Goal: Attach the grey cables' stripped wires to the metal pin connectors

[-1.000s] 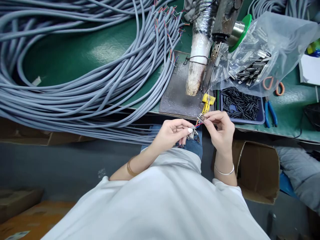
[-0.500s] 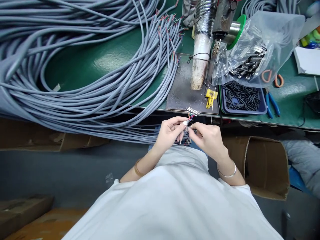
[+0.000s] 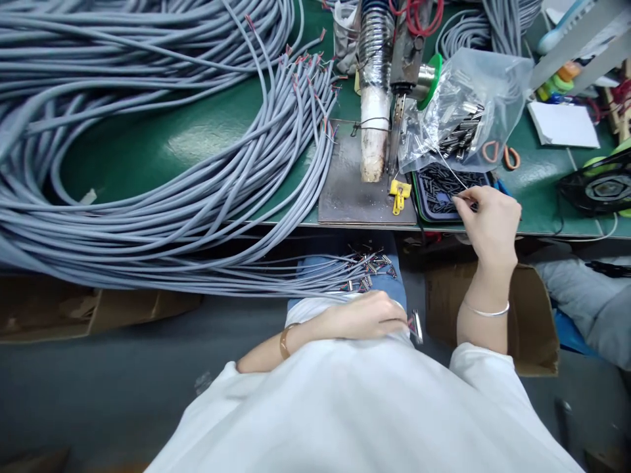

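My left hand (image 3: 365, 316) lies low over my lap, its fingers closed round a cable end. From the fingertips juts a metal-edged multi-pin connector (image 3: 417, 326) with reddish wires at its back. My right hand (image 3: 491, 223) is raised at the table edge, fingers pinched on a thin solder wire (image 3: 453, 172). Just behind those fingers is a blue tray (image 3: 428, 215) filled with small black pieces. Other wired connectors (image 3: 377, 264) rest on my jeans, their grey cables (image 3: 276, 284) running off to the left.
A large bundle of grey cables (image 3: 197, 190) covers the left of the green table. A soldering iron (image 3: 396, 131), wrapped duct (image 3: 374, 125), yellow clip (image 3: 399, 197) and solder spool (image 3: 432, 82) stand mid-table. A bag of connectors (image 3: 466, 112), orange-handled tool (image 3: 511, 157) and black fan-like device (image 3: 601, 184) sit right.
My hands have parted. The left has drawn down toward my body with the connector; the right has moved right and up, pulling the solder wire along. The view has shifted slightly.
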`<state>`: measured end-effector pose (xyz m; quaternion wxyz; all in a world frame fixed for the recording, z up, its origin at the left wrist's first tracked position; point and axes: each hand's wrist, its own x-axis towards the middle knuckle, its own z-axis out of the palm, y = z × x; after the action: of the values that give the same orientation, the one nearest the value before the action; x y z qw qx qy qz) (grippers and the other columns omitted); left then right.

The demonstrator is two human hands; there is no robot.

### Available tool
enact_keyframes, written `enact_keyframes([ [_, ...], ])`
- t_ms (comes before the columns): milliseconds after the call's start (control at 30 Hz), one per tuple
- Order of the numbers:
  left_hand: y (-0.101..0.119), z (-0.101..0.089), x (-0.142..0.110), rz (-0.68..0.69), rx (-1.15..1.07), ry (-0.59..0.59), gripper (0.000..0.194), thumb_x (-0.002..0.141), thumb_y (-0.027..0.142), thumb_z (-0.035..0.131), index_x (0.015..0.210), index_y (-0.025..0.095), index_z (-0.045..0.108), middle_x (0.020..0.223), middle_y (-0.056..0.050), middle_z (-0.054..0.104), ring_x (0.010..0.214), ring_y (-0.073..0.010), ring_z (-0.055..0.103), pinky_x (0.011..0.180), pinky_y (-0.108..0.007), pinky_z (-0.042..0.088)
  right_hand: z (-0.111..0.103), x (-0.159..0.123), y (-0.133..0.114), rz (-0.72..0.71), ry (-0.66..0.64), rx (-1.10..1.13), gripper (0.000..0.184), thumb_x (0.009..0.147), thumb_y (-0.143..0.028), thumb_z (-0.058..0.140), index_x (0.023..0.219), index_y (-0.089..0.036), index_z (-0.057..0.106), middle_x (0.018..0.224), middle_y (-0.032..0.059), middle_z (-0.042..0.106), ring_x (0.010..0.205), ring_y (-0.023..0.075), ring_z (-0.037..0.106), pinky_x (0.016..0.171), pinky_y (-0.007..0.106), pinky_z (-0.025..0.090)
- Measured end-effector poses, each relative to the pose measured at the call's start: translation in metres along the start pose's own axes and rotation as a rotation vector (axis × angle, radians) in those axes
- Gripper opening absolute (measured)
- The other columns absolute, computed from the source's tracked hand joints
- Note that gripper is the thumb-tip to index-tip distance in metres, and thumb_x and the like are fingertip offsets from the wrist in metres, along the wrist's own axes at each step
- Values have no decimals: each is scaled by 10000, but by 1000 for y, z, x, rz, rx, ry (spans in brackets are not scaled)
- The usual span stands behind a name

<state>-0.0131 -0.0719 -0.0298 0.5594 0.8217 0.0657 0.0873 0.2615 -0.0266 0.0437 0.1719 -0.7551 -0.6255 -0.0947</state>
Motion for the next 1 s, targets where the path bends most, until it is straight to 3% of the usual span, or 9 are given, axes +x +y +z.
enact_keyframes([
  [100, -3, -10, 0, -13, -444, -41, 264, 934, 345, 647, 948, 124, 791, 871, -102, 778, 724, -135, 670, 705, -233, 500, 13, 15, 14, 1, -70, -69, 161, 906, -329, 629, 935, -212, 737, 912, 79, 737, 841, 237, 659, 737, 347, 403],
  [200, -14, -21, -2, -194, -766, 167, 389, 834, 467, 749, 866, 80, 775, 596, -25, 625, 498, -62, 460, 491, -199, 341, 21, 29, 19, 23, -156, -103, 150, 875, -330, 652, 889, -214, 746, 902, 81, 744, 820, 238, 657, 708, 341, 389],
  [300, -20, -33, -6, -302, -892, 378, 450, 769, 525, 796, 809, 79, 756, 467, 50, 444, 420, -27, 282, 426, -198, 173, 25, 39, 22, 44, -210, -101, 113, 822, -310, 682, 809, -215, 741, 828, 64, 745, 745, 222, 638, 662, 330, 363],
  [467, -11, -53, -5, -323, -878, 605, 427, 744, 515, 820, 786, 104, 714, 462, 81, 391, 409, -16, 225, 411, -191, 121, 26, 37, 25, 1, -142, -3, 72, 787, -268, 671, 787, -210, 713, 808, 50, 731, 684, 189, 590, 645, 323, 350],
  [600, 3, -66, 3, -257, -827, 745, 411, 746, 493, 825, 813, 113, 683, 507, 75, 439, 433, -20, 288, 423, -174, 183, 10, 21, 18, 102, 93, 176, 150, 844, -345, 667, 838, -202, 712, 677, 11, 674, 540, 141, 502, 630, 316, 376],
  [733, 9, -69, 14, -192, -737, 853, 365, 769, 455, 814, 814, 125, 664, 568, 49, 512, 477, -38, 400, 451, -175, 286, -8, -5, -8, 242, 310, 518, 208, 875, -408, 681, 927, -210, 722, 830, 19, 717, 527, 106, 508, 548, 276, 376],
  [867, 4, -63, 23, -195, -640, 916, 303, 807, 403, 788, 824, 122, 675, 598, 33, 535, 514, -44, 435, 492, -174, 346, -10, -34, -45, 187, 76, 876, 159, 851, -370, 738, 930, -233, 751, 855, 16, 728, 535, 89, 509, 477, 244, 344],
  [933, 1, -59, 25, -215, -612, 939, 285, 813, 387, 782, 827, 120, 683, 617, 20, 556, 534, -52, 461, 507, -175, 366, -5, -45, -61, 130, -43, 946, 130, 866, -351, 727, 905, -230, 758, 877, 25, 732, 535, 85, 498, 464, 245, 341],
  [1000, 0, -57, 26, -234, -587, 965, 274, 815, 380, 779, 831, 120, 692, 619, 13, 564, 537, -58, 472, 507, -178, 372, 1, -52, -71, 103, -75, 953, 142, 900, -344, 687, 877, -221, 754, 857, 24, 719, 499, 71, 413, 447, 253, 303],
])
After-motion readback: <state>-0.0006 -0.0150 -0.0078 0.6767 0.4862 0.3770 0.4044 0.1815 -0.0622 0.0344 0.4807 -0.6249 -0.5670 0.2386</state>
